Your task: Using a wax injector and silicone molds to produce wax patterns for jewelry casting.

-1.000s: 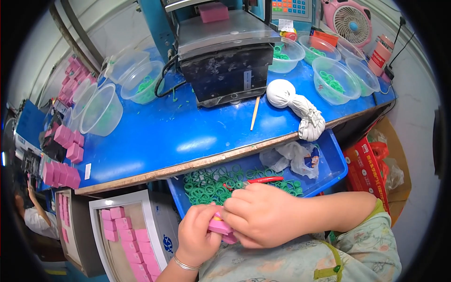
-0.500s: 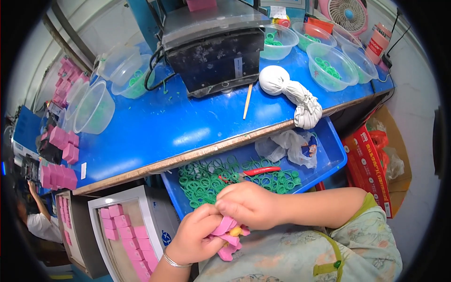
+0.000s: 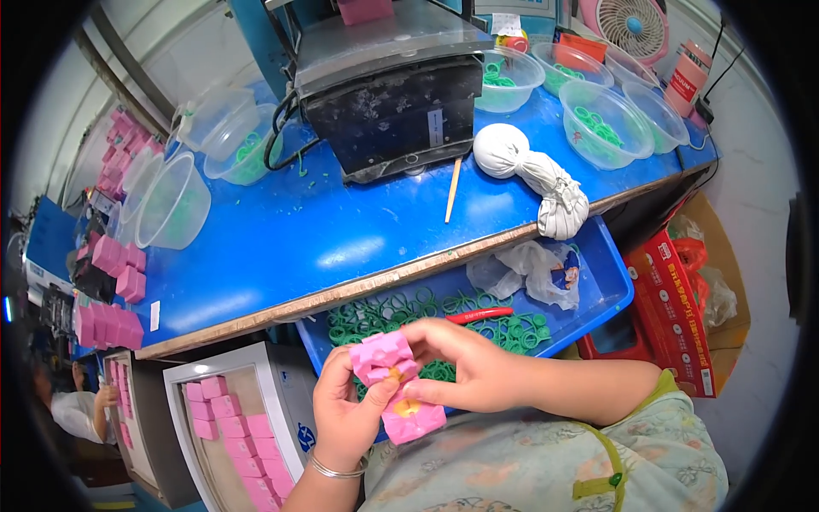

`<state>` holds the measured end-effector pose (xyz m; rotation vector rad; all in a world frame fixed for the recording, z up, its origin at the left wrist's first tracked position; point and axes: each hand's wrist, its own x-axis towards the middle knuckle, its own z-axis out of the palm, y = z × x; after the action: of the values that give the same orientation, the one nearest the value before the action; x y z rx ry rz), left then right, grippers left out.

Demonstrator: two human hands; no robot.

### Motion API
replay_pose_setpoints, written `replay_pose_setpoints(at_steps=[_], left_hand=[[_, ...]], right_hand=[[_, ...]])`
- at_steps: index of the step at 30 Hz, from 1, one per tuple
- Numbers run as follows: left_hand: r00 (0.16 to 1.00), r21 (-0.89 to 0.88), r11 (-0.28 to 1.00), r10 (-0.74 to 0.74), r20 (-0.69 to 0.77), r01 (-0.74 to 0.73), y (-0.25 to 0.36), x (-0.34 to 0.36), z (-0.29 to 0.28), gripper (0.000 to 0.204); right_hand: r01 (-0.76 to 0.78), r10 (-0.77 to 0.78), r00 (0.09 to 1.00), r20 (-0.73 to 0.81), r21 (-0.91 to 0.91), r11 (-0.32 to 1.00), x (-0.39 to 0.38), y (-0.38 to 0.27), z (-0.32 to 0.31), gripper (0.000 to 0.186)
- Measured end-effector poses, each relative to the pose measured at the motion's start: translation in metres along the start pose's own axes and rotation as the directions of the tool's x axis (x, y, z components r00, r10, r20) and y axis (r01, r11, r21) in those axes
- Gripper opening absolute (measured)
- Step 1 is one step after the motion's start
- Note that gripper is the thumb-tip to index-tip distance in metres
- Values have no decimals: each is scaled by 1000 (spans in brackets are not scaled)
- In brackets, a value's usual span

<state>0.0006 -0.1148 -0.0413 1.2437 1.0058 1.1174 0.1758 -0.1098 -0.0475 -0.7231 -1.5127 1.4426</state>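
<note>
Both my hands hold a pink rubber mould point(image 3: 418, 426) above the lap, bent apart so that its yellow inside shows. My left hand point(image 3: 344, 414) grips its left side, the thumb pressed on the middle. From the other side my right hand point(image 3: 465, 369) pinches it, thumb in front and fingers behind. Just beyond the hands lies a blue tray point(image 3: 607, 294) with many green rings point(image 3: 380, 314). A red-handled tool point(image 3: 479, 315) rests on those rings, and its far end is hidden.
On the blue table point(image 3: 281, 247) stand a black machine point(image 3: 392, 111), clear bowls point(image 3: 604, 128) with green rings, and a white cloth bundle point(image 3: 533, 171). Pink blocks point(image 3: 230, 427) lie on a white cabinet at left. Right of the tray stands a red carton point(image 3: 674, 316). Another person works far left.
The mould has been raised and turned, its halves now spread with more of the yellow inside facing up. My right hand has shifted from on top of it to its right side.
</note>
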Motion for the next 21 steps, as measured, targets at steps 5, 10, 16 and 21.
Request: replay_pose_setpoints(at_steps=[5,10,16,21], left_hand=[[995,74,992,104,4,-104,-2,-1,-1,27],[933,273,892,338,124,-360,-1,0,-1,27],[994,-12,995,99,47,-99,7,0,1,29],[984,-259,960,-61,167,104,2,0,-3,25]], right_hand=[[-129,145,987,76,-175,976,-2,-2,-8,27],[-380,312,923,224,414,827,-6,6,0,31],[-461,416,880,228,203,864,-6,3,-8,25],[-346,300,911,282,129,929,-10,7,-12,25]])
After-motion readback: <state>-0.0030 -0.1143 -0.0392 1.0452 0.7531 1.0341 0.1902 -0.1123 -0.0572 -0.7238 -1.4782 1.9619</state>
